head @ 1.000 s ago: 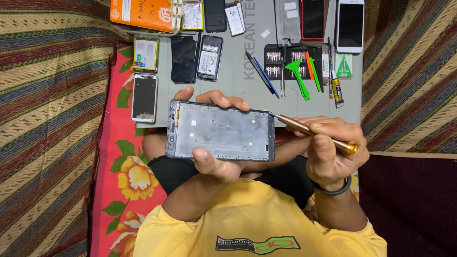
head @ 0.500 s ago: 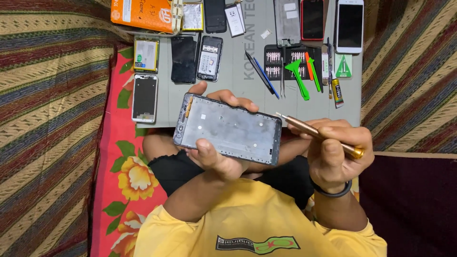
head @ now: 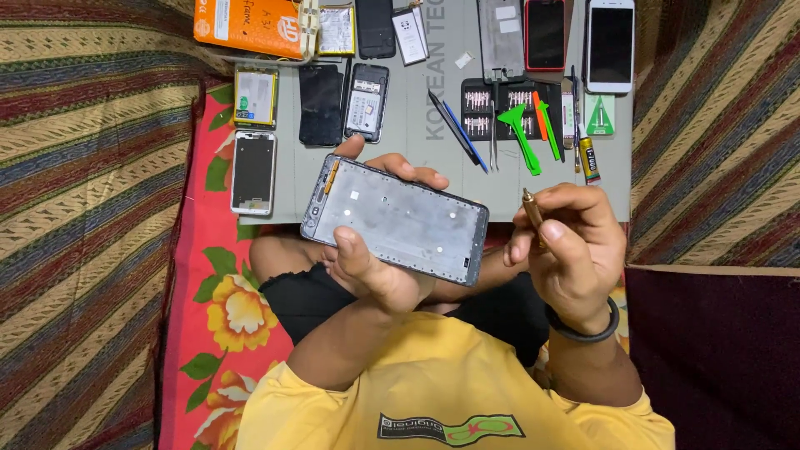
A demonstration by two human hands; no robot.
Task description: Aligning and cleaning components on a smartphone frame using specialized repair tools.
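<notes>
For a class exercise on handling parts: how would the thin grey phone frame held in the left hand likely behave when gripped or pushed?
The thin grey phone frame looks a flat, hollowed plate, so probably light and slightly bendable. The left hand pinches it by its edges, suggesting smooth faces that might slip. Lying flat, it should slide rather than roll.

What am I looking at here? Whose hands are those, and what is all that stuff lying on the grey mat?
The camera sits on a person's head and looks down, so you see that person's own two hands and yellow shirt. The left hand holds a flat grey metal phone frame with its inside facing up. The right hand holds a thin gold-coloured screwdriver, its tip apart from the frame. Above the hands lies a grey work mat. On it are several opened phones and phone parts, an orange box, a white phone, and a black tray of small tool bits with green plastic prying tools on it. Striped cloth lies around it all.
</notes>
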